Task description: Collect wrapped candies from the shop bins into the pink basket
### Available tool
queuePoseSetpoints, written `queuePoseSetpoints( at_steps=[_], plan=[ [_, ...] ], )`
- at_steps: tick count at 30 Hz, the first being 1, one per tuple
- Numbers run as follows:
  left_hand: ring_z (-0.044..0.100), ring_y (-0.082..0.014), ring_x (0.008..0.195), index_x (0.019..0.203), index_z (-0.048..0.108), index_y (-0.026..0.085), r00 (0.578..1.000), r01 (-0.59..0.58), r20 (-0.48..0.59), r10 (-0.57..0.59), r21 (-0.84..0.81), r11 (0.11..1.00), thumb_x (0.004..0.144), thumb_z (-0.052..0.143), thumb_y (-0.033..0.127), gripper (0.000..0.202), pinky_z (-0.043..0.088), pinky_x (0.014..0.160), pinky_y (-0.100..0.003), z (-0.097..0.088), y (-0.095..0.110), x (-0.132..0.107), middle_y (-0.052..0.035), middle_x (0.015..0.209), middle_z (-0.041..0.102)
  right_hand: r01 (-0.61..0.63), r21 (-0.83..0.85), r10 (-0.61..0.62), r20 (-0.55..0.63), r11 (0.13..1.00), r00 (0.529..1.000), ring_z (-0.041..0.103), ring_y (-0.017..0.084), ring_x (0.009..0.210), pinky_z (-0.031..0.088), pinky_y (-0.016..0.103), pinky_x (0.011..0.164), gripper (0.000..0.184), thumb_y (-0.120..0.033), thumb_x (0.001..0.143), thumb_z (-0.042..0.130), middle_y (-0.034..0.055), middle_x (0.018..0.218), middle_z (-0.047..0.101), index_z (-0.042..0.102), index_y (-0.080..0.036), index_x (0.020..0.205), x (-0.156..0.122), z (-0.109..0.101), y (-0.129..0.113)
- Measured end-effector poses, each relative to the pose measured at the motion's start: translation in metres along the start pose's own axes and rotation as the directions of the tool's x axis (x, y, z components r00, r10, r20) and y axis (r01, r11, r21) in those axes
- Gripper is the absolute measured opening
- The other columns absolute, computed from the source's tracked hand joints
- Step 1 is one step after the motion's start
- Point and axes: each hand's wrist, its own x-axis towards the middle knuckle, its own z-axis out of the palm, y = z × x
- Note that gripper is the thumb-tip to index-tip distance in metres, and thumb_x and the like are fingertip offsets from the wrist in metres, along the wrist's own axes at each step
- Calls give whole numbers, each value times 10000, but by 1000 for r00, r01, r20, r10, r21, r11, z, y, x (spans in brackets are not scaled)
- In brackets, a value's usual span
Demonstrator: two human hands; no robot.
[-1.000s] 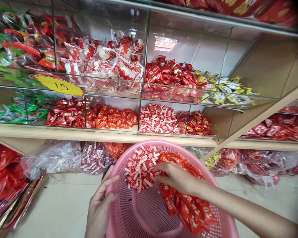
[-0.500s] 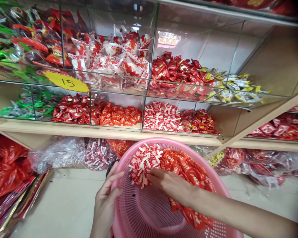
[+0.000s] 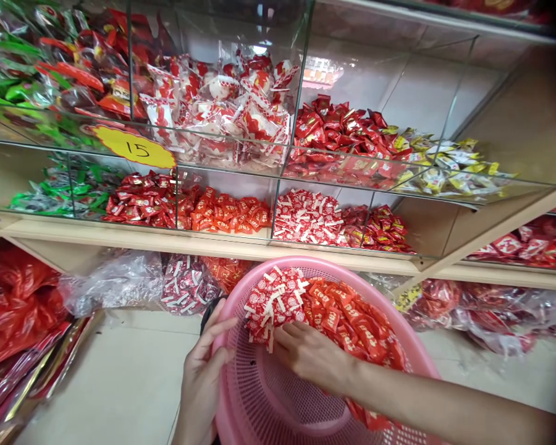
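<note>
Handling of small wrapped packets in a round, pink plastic mesh basket, positioned below and in front of a pale wooden shelf with clear dividers. The left hand, half curled, holds the basket's near-left rim, index finger and thumb laid over its edge. The right hand reaches inside with fingers bent and nearly closed, touching the lower edge of a heap of small red-and-white wrapped packets; its fingertips are hidden, so whether a packet is pinched between them cannot be determined. This heap lies at the far-left side of the basket, just beside glossy orange-red packets spread along the right side. The step in hand is judged to be gathering or arranging the red-and-white packets; the next move would call for a light fingertip grip and a steady rim, so that the heap does not slide towards the bare mesh. Writing: a yellow card with a scalloped red border, on the shelf front, bears a handwritten "15". The orange-red packets carry pale yellow characters and the red-and-white ones round emblems, both too small to read; no brand is legible.
</note>
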Motion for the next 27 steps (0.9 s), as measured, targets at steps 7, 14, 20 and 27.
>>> queuePoseSetpoints(
  at_steps=[7, 14, 20, 27],
  plan=[
    [302, -228, 1346, 913, 716, 279, 999, 34, 6, -33, -68, 997, 682, 600, 147, 291, 270, 1071, -345, 2, 2, -2, 14, 1417, 449, 10, -5, -10, -34, 1000, 999, 474, 165, 750, 355, 309, 613, 202, -181, 928, 417, 45, 842, 562, 572, -155, 800, 6, 14, -2],
    [303, -235, 1344, 937, 717, 280, 999, 36, 9, -36, -73, 997, 678, 593, 143, 319, 249, 1084, -347, 2, 2, -1, 28, 1432, 427, -24, -31, 23, -56, 999, 998, 476, 173, 731, 357, 322, 605, 147, -172, 907, 450, 54, 827, 553, 571, -141, 830, 14, 25, -4],
    [314, -233, 1340, 892, 724, 263, 1000, -7, -14, 7, 28, 1000, 671, 584, 174, 276, 215, 1098, -352, -2, -3, 4, 1, 1383, 490, -92, -81, 83, -103, 992, 991, 505, 192, 755, 371, 329, 597, 126, -203, 902, 466, 66, 840, 572, 567, -139, 862, 25, 31, -9],
    [314, -301, 1335, 874, 747, 268, 1000, -8, 28, 7, 60, 998, 617, 674, 313, 271, 208, 1102, -398, -9, -7, 11, -19, 1324, 549, -111, -78, 98, -156, 991, 983, 522, 193, 721, 388, 327, 561, 157, -234, 875, 509, 70, 786, 577, 588, -129, 788, 25, 29, -12]
  ],
)
